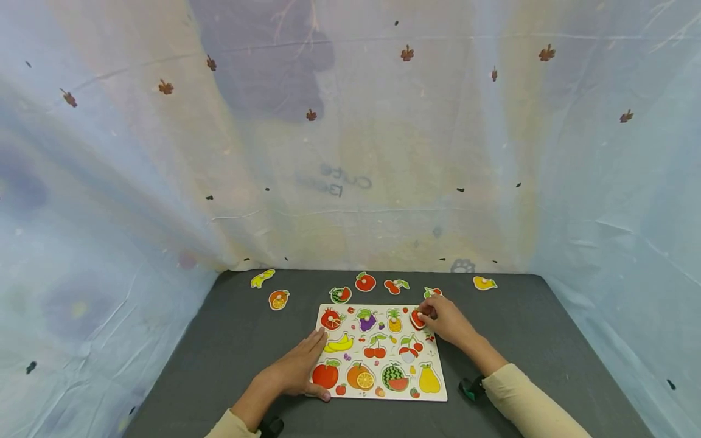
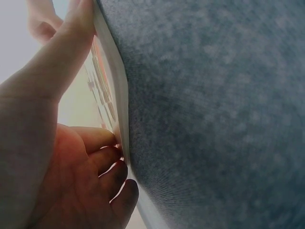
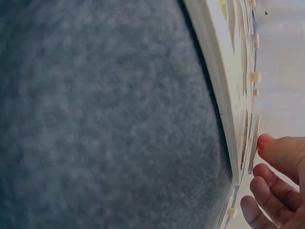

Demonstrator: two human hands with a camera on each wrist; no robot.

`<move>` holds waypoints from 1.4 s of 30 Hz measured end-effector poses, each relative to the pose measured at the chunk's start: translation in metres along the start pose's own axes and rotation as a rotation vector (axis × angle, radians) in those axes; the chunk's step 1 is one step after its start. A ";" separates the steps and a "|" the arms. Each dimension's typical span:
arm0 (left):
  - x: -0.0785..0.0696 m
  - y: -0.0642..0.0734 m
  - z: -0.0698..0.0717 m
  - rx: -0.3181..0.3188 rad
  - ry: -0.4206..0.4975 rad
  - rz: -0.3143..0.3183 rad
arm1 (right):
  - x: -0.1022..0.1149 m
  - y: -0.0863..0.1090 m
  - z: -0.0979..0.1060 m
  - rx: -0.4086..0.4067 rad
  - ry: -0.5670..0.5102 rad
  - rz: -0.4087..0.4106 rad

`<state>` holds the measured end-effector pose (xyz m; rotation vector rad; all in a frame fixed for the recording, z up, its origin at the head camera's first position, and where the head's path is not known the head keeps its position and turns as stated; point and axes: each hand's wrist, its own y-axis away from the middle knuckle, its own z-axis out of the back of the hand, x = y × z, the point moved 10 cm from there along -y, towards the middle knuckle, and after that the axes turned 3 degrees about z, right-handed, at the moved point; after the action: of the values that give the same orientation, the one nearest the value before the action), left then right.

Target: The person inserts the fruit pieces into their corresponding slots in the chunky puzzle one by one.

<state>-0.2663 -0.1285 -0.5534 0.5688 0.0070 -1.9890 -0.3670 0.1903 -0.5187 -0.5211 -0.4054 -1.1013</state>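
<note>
A white fruit puzzle board [image 1: 350, 365] lies on the dark table. My left hand [image 1: 298, 368] rests along its left edge, fingers extended on the side and thumb at the near corner. In the left wrist view, the fingertips of the left hand [image 2: 90, 176] meet the board's rim. At the far right corner, my right hand [image 1: 451, 322] pinches a red fruit puzzle piece [image 1: 418, 319]. The right wrist view shows that thin piece [image 3: 254, 148] tilted close over the board's surface, gripped by the right hand [image 3: 281, 176]. Pomegranate [image 1: 331, 319], grape [image 1: 366, 320] and pineapple [image 1: 394, 320] pieces sit in the far row.
Beyond the board lie loose pieces: banana [image 1: 263, 278], orange [image 1: 279, 299], watermelon [image 1: 341, 295], apple [image 1: 365, 281], cherries [image 1: 396, 286] and pear [image 1: 484, 283]. Another red and green piece [image 1: 432, 292] is partly behind the right hand. A patterned curtain [image 1: 361, 152] surrounds the table [image 1: 520, 340].
</note>
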 end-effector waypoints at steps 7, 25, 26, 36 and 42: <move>0.002 -0.002 -0.001 -0.004 0.008 -0.005 | -0.002 -0.002 -0.005 0.008 0.010 0.008; 0.002 -0.003 -0.003 0.005 0.000 0.001 | -0.005 -0.002 -0.010 0.034 -0.013 -0.001; 0.001 -0.002 -0.003 0.006 0.000 0.000 | -0.005 -0.003 -0.010 0.034 -0.012 0.001; 0.003 -0.002 -0.003 -0.001 0.019 -0.016 | -0.003 -0.002 -0.008 0.030 -0.001 0.012; 0.002 -0.001 -0.002 -0.001 0.013 0.005 | -0.004 -0.002 -0.008 0.030 0.004 0.012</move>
<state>-0.2675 -0.1292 -0.5564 0.5802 0.0149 -1.9806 -0.3699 0.1876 -0.5272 -0.4943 -0.4143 -1.0828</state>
